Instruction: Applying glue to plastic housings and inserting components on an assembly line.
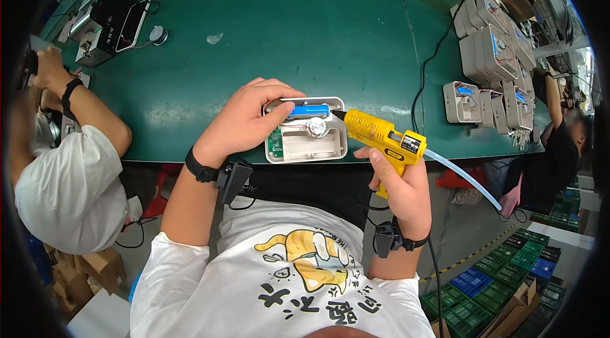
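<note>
A white plastic housing (311, 155) lies at the table's near edge. Inside it are a blue cylindrical battery (310, 111), a small round motor (316, 127) and a green circuit board (275, 143). My left hand (244, 118) grips the housing's left end, its thumb on the battery's left end and its fingers along the far rim. My right hand (405, 186) is wrapped round the handle of a yellow hot glue gun (376, 131). The gun's dark nozzle points left, at the battery's right end. A pale glue stick (467, 179) sticks out of the gun's back.
Similar housings (492, 52) stand stacked at the right of the green table (286, 33). A black cable (427, 64) runs across it. A black device (105, 23) is at the far left. Co-workers sit on both sides; green and blue crates (470, 281) lie lower right.
</note>
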`<act>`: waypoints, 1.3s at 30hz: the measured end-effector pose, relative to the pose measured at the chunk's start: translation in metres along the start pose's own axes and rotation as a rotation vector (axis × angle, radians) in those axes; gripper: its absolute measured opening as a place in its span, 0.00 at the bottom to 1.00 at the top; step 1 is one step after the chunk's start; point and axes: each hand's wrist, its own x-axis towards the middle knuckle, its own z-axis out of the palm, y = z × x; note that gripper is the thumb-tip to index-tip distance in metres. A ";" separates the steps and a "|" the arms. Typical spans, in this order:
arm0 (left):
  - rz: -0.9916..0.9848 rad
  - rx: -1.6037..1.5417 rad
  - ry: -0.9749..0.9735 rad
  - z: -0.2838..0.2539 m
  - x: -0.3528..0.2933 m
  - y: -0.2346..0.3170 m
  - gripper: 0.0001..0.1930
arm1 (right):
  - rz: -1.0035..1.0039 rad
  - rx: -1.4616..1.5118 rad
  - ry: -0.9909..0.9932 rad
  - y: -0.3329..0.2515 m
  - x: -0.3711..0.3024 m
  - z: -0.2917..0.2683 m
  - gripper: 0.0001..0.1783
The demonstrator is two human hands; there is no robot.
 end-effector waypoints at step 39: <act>0.050 0.070 -0.094 -0.009 -0.005 0.003 0.29 | -0.026 -0.147 -0.207 -0.036 0.037 0.038 0.20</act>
